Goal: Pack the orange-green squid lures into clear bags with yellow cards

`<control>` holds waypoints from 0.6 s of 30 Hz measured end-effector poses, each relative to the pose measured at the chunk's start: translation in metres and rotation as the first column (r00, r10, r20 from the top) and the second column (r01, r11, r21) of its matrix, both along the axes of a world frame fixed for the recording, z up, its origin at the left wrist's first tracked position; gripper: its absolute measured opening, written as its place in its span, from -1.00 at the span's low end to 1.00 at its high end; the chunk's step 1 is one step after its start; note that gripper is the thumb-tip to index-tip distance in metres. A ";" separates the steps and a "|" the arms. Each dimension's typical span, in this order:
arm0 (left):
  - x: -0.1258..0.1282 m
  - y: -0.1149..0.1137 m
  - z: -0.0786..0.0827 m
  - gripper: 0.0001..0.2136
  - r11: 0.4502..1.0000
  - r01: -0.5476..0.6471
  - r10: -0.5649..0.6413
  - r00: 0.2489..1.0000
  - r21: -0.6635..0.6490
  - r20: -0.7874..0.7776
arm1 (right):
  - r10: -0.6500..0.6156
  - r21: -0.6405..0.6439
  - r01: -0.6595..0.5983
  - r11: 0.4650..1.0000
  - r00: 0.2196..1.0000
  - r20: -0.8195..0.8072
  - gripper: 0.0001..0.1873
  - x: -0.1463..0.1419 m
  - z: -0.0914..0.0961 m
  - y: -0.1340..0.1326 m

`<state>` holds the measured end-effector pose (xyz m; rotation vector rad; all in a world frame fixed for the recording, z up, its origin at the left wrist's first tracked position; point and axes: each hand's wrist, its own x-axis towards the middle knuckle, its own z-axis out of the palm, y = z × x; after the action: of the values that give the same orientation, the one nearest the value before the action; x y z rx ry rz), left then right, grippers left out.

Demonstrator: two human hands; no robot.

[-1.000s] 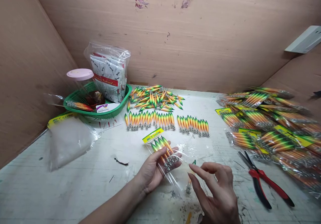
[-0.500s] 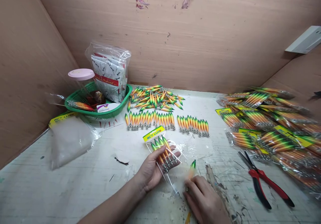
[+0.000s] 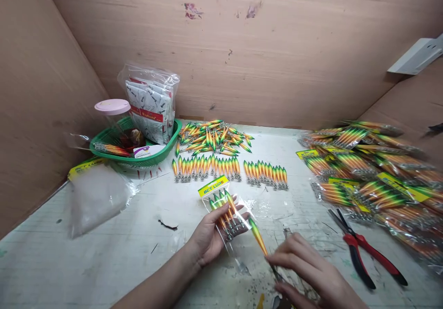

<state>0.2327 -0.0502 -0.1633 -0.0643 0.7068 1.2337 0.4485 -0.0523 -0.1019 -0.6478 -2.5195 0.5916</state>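
Observation:
My left hand (image 3: 212, 230) is closed around a clear plastic bag (image 3: 238, 253) with a yellow-green header reading "BCT LURE" (image 3: 213, 187). Inside the bag several green, yellow and orange fishing lures (image 3: 223, 212) lie side by side, hooks towards me. My right hand (image 3: 304, 270), slightly blurred, pinches one more fishing lure (image 3: 259, 237) near its hook end. That lure's green tip points up and left, close to the right edge of the bag. Its hook end is partly hidden by my fingers.
Behind lie a lure pile (image 3: 211, 138) and lure rows (image 3: 206, 167). Packed lures (image 3: 374, 161) lie right, above red-black pliers (image 3: 367, 249). At left are a green basket (image 3: 152, 159) and empty bags (image 3: 98, 196). Cardboard walls (image 3: 277, 46) enclose the table.
My right hand has moved right. The lure in it, upright and blurred before, now leans with its green tip towards the bag. My left hand stays nearly in place.

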 end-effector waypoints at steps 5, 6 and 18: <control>0.001 -0.001 0.003 -0.59 1.000 -0.008 0.009 1.000 0.024 -0.010 | -0.106 0.308 0.123 0.944 0.992 -0.071 -0.78 -0.019 -0.023 0.012; 0.001 -0.001 0.004 -0.61 1.000 -0.001 0.001 1.000 0.030 -0.014 | -0.115 0.325 0.132 0.937 0.991 -0.072 -0.80 -0.019 -0.025 0.014; 0.000 -0.003 0.001 -0.69 0.992 0.093 -0.091 0.995 0.087 -0.032 | -0.159 0.192 0.192 0.962 0.972 -0.176 -0.91 -0.030 -0.029 0.021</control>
<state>0.2332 -0.0529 -0.1628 0.0584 0.6715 1.1778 0.4189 -0.0314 -0.1313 -0.7076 -2.3050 0.2981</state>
